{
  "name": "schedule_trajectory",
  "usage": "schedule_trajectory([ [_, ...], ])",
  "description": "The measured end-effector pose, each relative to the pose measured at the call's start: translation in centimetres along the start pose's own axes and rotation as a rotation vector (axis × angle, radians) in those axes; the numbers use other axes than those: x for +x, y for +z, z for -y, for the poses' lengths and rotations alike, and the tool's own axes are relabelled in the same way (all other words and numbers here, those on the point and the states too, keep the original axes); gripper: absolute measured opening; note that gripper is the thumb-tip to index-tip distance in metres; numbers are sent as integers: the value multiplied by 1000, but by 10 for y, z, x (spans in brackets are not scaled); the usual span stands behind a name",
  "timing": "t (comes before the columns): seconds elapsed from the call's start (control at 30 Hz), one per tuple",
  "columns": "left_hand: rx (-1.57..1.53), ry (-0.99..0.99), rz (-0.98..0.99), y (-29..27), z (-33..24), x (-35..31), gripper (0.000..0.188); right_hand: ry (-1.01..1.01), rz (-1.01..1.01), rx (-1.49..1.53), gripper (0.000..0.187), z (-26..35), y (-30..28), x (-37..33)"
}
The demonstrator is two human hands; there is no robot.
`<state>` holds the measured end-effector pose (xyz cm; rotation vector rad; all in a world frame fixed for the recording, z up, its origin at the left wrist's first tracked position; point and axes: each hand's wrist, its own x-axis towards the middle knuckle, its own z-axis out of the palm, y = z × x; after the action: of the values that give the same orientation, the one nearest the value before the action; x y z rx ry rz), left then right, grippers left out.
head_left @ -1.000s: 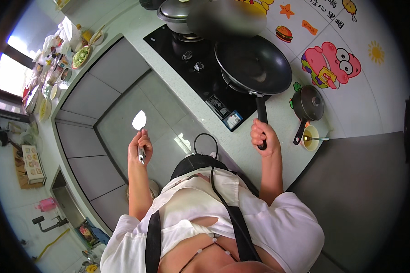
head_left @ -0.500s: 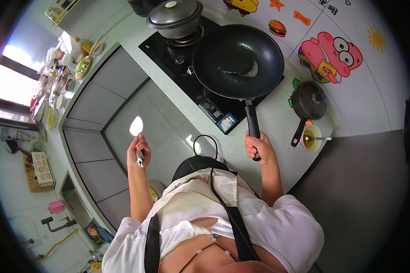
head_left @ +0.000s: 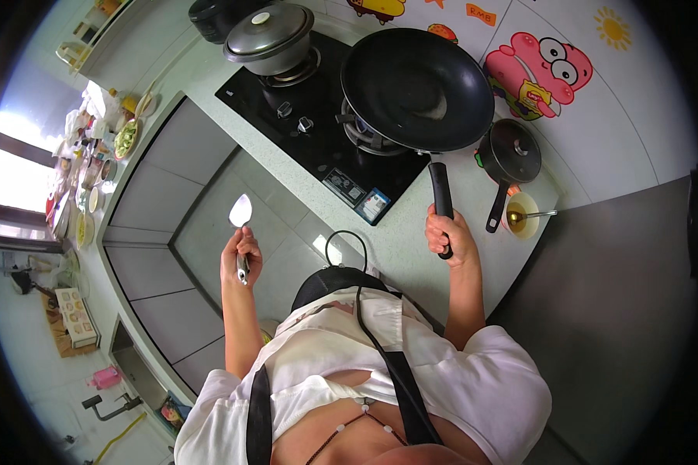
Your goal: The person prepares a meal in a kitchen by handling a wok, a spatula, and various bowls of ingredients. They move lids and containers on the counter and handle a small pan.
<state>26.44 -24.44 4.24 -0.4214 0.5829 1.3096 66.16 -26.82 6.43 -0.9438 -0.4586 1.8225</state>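
Note:
My right hand [head_left: 452, 235] is wrapped round the black handle of a large dark wok [head_left: 411, 77]. The wok is tilted and raised, and part of the burner [head_left: 372, 138] shows beside its lower left edge. A shiny wet patch marks its inner surface, with no food visible in it. My left hand [head_left: 242, 254] holds a large metal spoon [head_left: 240, 211] upright by its handle, over the floor to the left of the counter. The spoon's bowl looks bright with glare.
On the black gas hob [head_left: 287, 128] stands a lidded pot [head_left: 271, 46]. A small lidded saucepan [head_left: 512, 155] and a cream bowl [head_left: 526, 225] with yellowish liquid and a spoon are at the right. Several dishes and bottles line the left counter [head_left: 101, 232].
The wok has shifted right and tilted more, uncovering the burner. My right hand moved slightly right with it. The spoon in my left hand has moved a little right; the view also shifted.

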Motion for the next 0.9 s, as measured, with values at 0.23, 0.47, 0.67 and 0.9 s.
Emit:
schedule_trajectory([
  [0.23,-12,14,-21,-3,-15,-5,15,25,-21,-51,17,0,23,-5],
  [0.47,5,19,2,-8,-26,2,14,120,16,4,18,-14,47,-29],
  [0.67,22,-26,12,-1,-30,0,13,123,25,78,15,-25,50,-43],
  [0.9,28,-19,-10,-9,-40,-5,13,64,-68,-20,17,-25,60,-42],
])
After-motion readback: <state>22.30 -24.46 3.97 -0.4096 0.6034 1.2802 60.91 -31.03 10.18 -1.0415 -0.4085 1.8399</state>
